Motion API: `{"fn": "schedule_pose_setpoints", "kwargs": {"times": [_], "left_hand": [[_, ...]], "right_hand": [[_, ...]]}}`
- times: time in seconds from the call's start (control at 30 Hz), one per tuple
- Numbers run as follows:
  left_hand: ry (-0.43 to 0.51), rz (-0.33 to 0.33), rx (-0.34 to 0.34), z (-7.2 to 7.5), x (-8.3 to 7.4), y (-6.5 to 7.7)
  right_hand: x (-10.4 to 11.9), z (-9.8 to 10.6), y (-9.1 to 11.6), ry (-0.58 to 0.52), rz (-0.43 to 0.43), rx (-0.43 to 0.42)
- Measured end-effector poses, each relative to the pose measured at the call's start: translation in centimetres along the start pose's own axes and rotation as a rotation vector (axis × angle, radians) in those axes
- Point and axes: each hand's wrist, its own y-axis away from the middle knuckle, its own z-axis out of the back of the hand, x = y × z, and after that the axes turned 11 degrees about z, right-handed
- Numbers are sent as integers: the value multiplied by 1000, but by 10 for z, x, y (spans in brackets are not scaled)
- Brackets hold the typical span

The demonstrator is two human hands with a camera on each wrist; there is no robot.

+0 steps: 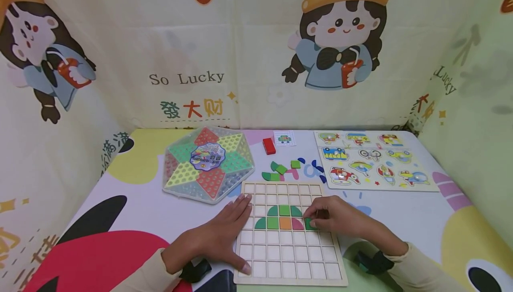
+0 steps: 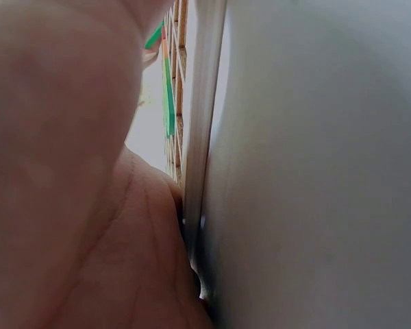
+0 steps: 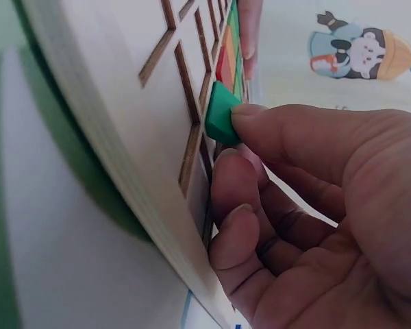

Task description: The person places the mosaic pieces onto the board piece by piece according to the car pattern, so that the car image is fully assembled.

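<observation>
A: What sits farthest left on the table (image 1: 152, 212)?

B: A hexagonal clear plastic case (image 1: 208, 164), lid on, with red, green and yellow triangular peg fields inside and a round label in the middle.

A: And the left hand (image 1: 218, 237)?

B: It lies flat, fingers straight, pressing on the left edge of the wooden grid board (image 1: 286, 232). It grips nothing.

A: What does the board hold?

B: Most of its square cells are bare. In the middle rows sit a few tiles: green ones, an orange square (image 1: 285, 223), a pink quarter-round (image 1: 297, 225), laid in two short rows.

A: The right hand (image 1: 334, 216)?

B: Its thumb and fingertips pinch a green tile (image 3: 222, 113), right at the end of the lower tile row; the tile is tilted, one edge in a cell.

A: Behind the board?

B: Loose green and blue pieces (image 1: 294, 169), a red block (image 1: 269, 146), a small pattern card (image 1: 284, 138).

A: Far right?

B: A vehicle peg puzzle tray (image 1: 370, 160), each cut-out filled by its vehicle piece.
</observation>
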Motion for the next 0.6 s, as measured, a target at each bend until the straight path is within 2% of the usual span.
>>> {"fn": "schedule_pose_setpoints", "kwargs": {"times": [0.17, 0.33, 0.6], "left_hand": [[-1, -4, -5, 0, 0, 0], [3, -14, -8, 0, 0, 0], [-12, 9, 3, -1, 0, -1]], "right_hand": [[0, -1, -1, 11, -33, -4], [-1, -2, -1, 19, -27, -10], [3, -1, -3, 20, -38, -10]]}}
